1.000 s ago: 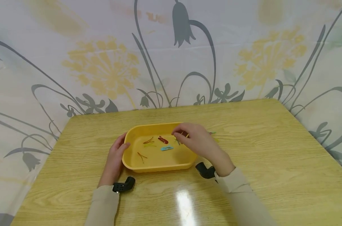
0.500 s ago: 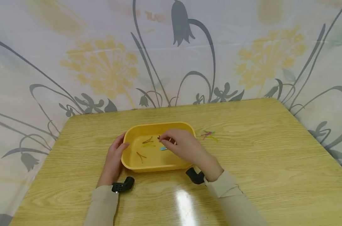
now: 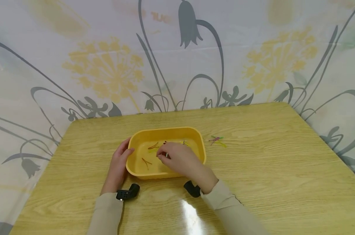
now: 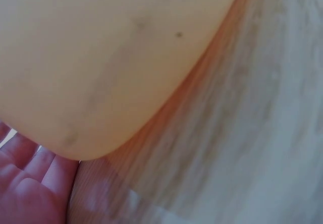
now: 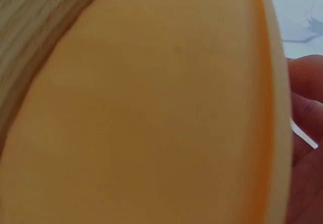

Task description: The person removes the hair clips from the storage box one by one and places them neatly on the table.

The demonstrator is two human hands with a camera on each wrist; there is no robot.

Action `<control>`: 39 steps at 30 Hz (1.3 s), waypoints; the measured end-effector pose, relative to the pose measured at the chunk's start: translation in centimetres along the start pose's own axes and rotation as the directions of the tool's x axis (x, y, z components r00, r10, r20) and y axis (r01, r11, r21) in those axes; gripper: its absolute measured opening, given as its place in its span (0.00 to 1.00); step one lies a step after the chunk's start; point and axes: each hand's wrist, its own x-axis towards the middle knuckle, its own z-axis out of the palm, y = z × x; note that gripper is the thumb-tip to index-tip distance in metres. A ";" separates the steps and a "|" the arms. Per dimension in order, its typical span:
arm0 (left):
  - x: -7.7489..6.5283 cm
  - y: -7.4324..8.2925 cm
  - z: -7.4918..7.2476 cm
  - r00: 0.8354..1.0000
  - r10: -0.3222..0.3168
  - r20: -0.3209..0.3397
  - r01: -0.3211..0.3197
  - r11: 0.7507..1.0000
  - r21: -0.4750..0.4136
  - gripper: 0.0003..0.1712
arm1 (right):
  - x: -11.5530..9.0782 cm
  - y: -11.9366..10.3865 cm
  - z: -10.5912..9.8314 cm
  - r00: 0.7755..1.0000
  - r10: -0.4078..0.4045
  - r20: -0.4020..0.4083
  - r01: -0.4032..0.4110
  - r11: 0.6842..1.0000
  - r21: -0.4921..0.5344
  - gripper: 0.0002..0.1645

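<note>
A yellow plastic tray (image 3: 165, 174) stands on the table; several colourful hair clips lie inside it. My left hand (image 3: 120, 161) grips its left end, thumb at the rim and fingers along the outer wall. Over the tray's middle is my right hand (image 3: 180, 160), fingers curled toward the thumb. A thin white strip (image 5: 305, 134) shows between those fingers in the right wrist view, its kind unclear. Near the fingertips are an orange-brown clip (image 3: 146, 162) and a yellow-green clip (image 3: 152, 151). The hand hides the blue clip and most of the red clip (image 3: 165, 142).
Outside the tray, to its right, a small pile of green, pink and yellow clips (image 3: 216, 140) lies on the wooden table (image 3: 268, 169). A flower-patterned cloth (image 3: 239, 49) hangs behind. Each wrist wears a black camera mount (image 3: 128, 192).
My right hand has moved left and nearer across the tray, uncovering the clips at its right end and covering the blue one. The left hand keeps its grip on the tray.
</note>
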 end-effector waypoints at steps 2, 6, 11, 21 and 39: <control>0.0 0.1 0.0 1.000 0.002 -0.001 -0.002 1.000 0.005 0.26 | 0.2 -0.2 0.3 1.000 0.003 0.004 -0.003 1.000 -0.007 0.09; 0.1 0.2 0.0 1.000 0.012 -0.001 -0.012 1.000 0.008 0.26 | 0.5 -0.6 0.9 1.000 0.008 0.018 -0.008 1.000 -0.011 0.09; 0.0 0.2 0.1 1.000 0.021 0.002 -0.021 1.000 0.009 0.25 | 0.7 -0.8 1.5 0.999 0.034 0.014 -0.034 0.999 0.000 0.08; 0.2 0.1 0.0 1.000 0.025 0.007 -0.025 1.000 0.012 0.25 | 1.6 -1.0 2.5 0.995 0.082 0.053 -0.086 0.993 0.086 0.10; -0.3 0.4 0.3 1.000 0.014 0.002 -0.014 1.000 0.008 0.25 | 3.2 -0.7 3.5 0.966 0.166 0.200 -0.204 0.960 0.192 0.20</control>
